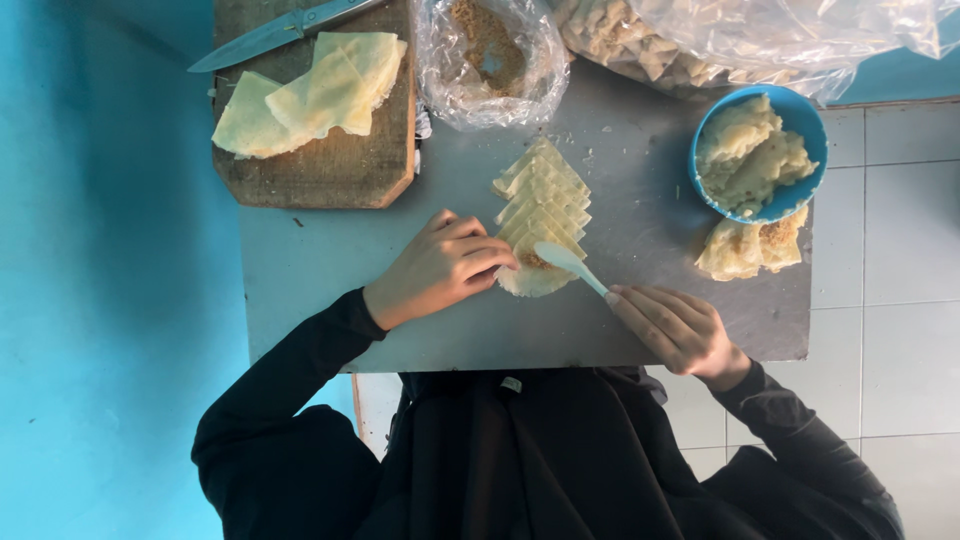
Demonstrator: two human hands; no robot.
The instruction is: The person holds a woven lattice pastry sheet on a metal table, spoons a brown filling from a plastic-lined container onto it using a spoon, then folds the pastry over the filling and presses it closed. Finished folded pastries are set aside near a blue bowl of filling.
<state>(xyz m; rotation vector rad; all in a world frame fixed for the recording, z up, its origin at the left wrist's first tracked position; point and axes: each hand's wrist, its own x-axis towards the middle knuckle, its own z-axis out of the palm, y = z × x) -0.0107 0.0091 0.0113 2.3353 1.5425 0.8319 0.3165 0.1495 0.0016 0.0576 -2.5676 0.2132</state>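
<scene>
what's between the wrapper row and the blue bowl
Only bare grey tabletop with a few crumbs lies between the wrapper row and the blue bowl, as the head view shows.

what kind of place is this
Probably a small home or street-food prep spot. A grey metal tabletop holds a row of pale folded pastry wrappers; a worn wooden cutting board carries a long steel knife, and a round blue bowl holds more dough sheets.
</scene>
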